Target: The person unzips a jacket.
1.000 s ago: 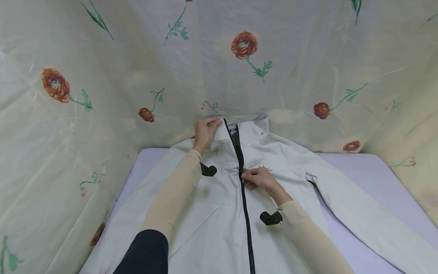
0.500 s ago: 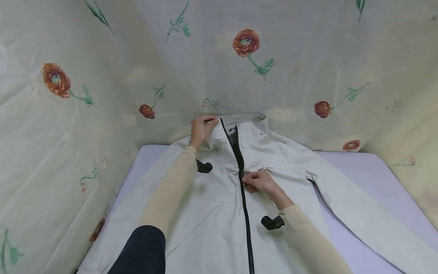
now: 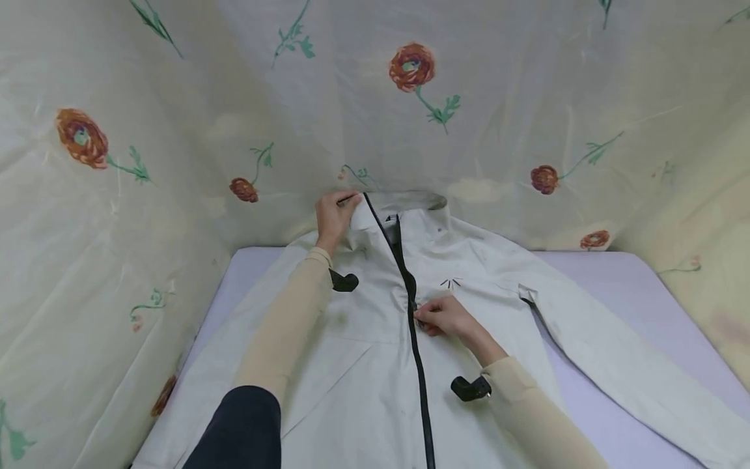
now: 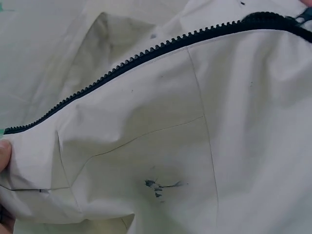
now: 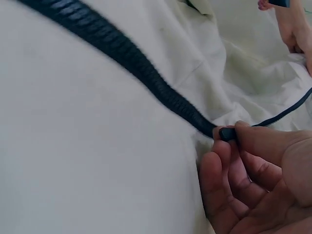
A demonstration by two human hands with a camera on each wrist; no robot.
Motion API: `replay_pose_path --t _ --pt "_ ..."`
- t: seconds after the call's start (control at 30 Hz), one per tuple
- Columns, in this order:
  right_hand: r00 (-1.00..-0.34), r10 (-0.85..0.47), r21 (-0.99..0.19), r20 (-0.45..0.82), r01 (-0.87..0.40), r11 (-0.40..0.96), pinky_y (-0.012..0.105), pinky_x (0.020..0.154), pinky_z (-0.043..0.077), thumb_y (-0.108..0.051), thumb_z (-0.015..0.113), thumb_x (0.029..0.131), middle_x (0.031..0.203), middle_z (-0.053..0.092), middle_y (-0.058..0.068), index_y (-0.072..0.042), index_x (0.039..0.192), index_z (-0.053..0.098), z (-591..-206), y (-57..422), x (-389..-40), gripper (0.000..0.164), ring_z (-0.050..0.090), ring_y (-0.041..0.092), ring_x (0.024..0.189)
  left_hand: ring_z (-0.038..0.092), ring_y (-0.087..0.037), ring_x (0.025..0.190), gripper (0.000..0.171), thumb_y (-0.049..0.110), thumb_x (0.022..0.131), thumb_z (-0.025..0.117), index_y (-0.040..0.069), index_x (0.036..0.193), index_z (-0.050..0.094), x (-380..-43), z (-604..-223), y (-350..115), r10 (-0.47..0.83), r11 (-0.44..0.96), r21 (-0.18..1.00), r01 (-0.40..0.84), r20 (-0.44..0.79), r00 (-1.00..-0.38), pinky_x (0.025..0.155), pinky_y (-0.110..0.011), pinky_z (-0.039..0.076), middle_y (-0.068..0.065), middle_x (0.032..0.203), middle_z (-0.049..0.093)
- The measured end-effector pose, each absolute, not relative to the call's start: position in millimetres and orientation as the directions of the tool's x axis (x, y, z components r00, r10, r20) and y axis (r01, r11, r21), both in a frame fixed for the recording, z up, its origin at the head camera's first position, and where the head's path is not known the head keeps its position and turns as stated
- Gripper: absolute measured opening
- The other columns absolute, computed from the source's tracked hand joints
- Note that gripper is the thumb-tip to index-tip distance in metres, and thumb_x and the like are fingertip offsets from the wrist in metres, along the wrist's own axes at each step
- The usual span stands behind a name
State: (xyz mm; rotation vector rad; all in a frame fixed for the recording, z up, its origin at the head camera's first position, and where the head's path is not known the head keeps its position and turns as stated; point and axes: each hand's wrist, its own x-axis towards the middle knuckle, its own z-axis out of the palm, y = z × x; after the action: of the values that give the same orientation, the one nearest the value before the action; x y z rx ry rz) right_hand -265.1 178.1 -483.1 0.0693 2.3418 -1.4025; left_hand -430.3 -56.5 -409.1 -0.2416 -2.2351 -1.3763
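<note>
Head view: a white jacket [image 3: 363, 384] lay on the table [image 3: 612, 277]; the left hand [image 3: 333, 216] pinched its far collar [image 3: 366, 216]. Left wrist view: its cloth [image 4: 258, 122] seemed light and floppy. Right wrist view: the right hand [image 5: 270, 190] pinched the zip pull [image 5: 227, 134], likely the best hold

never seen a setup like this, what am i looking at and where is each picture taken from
There's no machine here, just a person in beige sleeves working bare-handed. The widest picture comes from a camera worn on the head, looking forward and down; the other two come from cameras worn on each wrist. A white fabric jacket with a long black zipper lies on a flat, pale lilac surface. The left hand grips its stand-up collar; the right hand pinches the small dark zipper pull. Near the collar, the zipper's two sides are apart.
</note>
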Motion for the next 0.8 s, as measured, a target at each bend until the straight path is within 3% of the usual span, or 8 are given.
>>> replay_pose_path --t 0.3,0.53,0.8 --pt "-0.914 -0.178 -0.819 -0.366 0.225 0.528 0.024 0.056 0.05 -0.019 0.061 0.083 0.063 0.057 0.0 0.0 0.085 0.066 -482 186 -248 0.02 0.054 0.009 0.058 0.064 -0.013 0.088 0.02 0.025 0.078 0.067 0.014 0.095 0.071 -434 -400 -61 -0.138 0.481 0.796 0.367 0.482 -0.865 0.077 -0.023 0.05 -0.002 0.095 0.069" --pt "-0.908 -0.207 -0.825 -0.364 0.211 0.524 0.025 0.056 0.05 -0.018 0.06 0.084 0.064 0.059 0.001 0.0 0.085 0.066 -485 185 -227 0.019 0.055 0.01 0.058 0.064 -0.015 0.09 0.02 0.022 0.078 0.067 0.01 0.094 0.071 -432 -403 -65 -0.178 0.49 0.802 0.341 0.475 -0.862 0.08 -0.025 0.049 -0.004 0.095 0.069" --pt "-0.901 -0.257 -0.845 -0.349 0.184 0.503 0.028 0.055 0.051 -0.019 0.06 0.084 0.063 0.058 0.001 0.003 0.084 0.064 -484 187 -208 0.022 0.055 0.009 0.057 0.064 -0.016 0.087 0.019 0.021 0.08 0.066 0.01 0.094 0.071 -428 -402 -71 -0.191 0.49 0.798 0.351 0.491 -0.85 0.076 -0.027 0.05 -0.005 0.094 0.069"
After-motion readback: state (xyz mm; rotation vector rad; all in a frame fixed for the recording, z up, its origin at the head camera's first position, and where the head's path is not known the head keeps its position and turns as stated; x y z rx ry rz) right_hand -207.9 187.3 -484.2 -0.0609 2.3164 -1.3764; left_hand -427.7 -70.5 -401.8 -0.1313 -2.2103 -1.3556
